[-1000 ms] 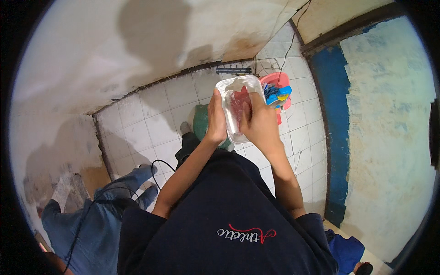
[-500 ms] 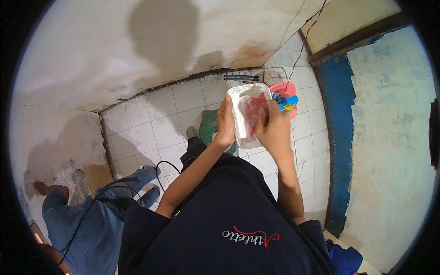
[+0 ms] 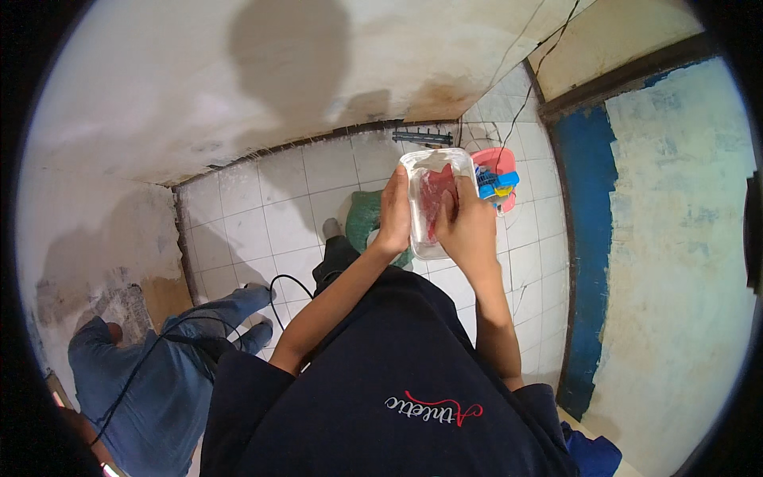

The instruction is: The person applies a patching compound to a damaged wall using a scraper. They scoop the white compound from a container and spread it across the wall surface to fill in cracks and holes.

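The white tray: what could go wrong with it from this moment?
Only the left hand seems to support the white tray, so it might tip toward the tiled floor. The red piece in the right hand looks smeared with white, so it could slip.

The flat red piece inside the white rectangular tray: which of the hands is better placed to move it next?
Probably the right hand: it holds the flat red piece inside the white rectangular tray. The left hand holds the tray's left side.
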Demonstrator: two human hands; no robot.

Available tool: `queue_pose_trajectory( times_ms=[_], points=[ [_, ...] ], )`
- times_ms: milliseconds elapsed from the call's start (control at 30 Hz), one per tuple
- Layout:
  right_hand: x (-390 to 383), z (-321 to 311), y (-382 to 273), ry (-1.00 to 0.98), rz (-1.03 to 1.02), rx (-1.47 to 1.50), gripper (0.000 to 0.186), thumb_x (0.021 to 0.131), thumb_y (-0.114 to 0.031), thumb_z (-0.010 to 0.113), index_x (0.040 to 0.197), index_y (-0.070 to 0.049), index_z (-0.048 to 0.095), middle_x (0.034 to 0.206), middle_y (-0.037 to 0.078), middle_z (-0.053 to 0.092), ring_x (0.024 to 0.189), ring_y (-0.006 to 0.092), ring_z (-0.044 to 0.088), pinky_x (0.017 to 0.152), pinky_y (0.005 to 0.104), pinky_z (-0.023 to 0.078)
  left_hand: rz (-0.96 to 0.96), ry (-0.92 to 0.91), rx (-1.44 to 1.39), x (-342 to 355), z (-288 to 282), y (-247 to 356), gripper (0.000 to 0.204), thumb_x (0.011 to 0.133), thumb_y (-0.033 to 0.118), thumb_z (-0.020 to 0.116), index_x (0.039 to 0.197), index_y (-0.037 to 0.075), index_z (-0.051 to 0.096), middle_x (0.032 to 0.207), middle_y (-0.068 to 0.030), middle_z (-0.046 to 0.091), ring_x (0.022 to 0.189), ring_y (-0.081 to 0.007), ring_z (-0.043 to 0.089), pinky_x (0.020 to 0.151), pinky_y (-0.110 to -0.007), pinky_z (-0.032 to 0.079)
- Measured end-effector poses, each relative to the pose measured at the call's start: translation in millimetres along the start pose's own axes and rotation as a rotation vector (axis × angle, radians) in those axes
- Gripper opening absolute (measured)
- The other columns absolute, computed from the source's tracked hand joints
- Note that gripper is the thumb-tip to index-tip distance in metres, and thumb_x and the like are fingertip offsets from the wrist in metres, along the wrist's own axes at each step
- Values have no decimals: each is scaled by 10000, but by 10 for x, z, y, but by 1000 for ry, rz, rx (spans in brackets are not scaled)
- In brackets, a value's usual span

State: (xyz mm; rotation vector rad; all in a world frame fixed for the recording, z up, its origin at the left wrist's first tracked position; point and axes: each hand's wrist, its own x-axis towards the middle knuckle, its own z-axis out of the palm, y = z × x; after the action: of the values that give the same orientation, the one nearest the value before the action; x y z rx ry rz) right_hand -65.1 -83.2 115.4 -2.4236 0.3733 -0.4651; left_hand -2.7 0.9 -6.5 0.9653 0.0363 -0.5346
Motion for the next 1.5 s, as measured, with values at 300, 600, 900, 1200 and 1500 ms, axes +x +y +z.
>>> queue_pose_trajectory(
  times_ms=[300,600,900,1200,1500],
  points=[
    [17,-5,47,-29,-12,31,140,856,-13,586,983,45,575,670,229,592,580,364,612,535,405,457,-15,0,-75,-53,-13,78,491,1072,401,340,1246,-1,560,1172,-100,623,1052,-156,592,923,-311,492],
    [11,-105,19,-44,-10,24,287,846,-14,584,1125,50,567,652,231,598,591,401,621,536,429,475,-49,-30,-5,-52,-2,51,568,1065,458,269,1312,6,509,1216,-129,612,1075,-206,628,952,-357,517],
    [32,-123,27,-41,9,24,238,851,-14,580,1080,48,565,708,241,618,625,419,627,552,456,487,-51,70,-43,-26,-68,-12,532,1064,431,359,1273,-22,547,1203,-118,612,1057,-154,578,938,-310,469],
    [-20,47,329,-3,117,167,129,869,-20,581,979,48,573,660,215,586,559,342,595,518,390,442,-88,29,-12,-89,-1,87,510,1069,411,348,1270,-12,550,1196,-115,615,1078,-160,586,929,-307,489],
    [-10,26,132,-10,-12,36,150,859,-5,588,1003,34,578,707,206,620,598,387,617,537,408,469,-49,-15,-38,-35,-34,46,472,1073,391,344,1255,9,552,1195,-102,611,1052,-154,592,914,-308,498]
  ],
)
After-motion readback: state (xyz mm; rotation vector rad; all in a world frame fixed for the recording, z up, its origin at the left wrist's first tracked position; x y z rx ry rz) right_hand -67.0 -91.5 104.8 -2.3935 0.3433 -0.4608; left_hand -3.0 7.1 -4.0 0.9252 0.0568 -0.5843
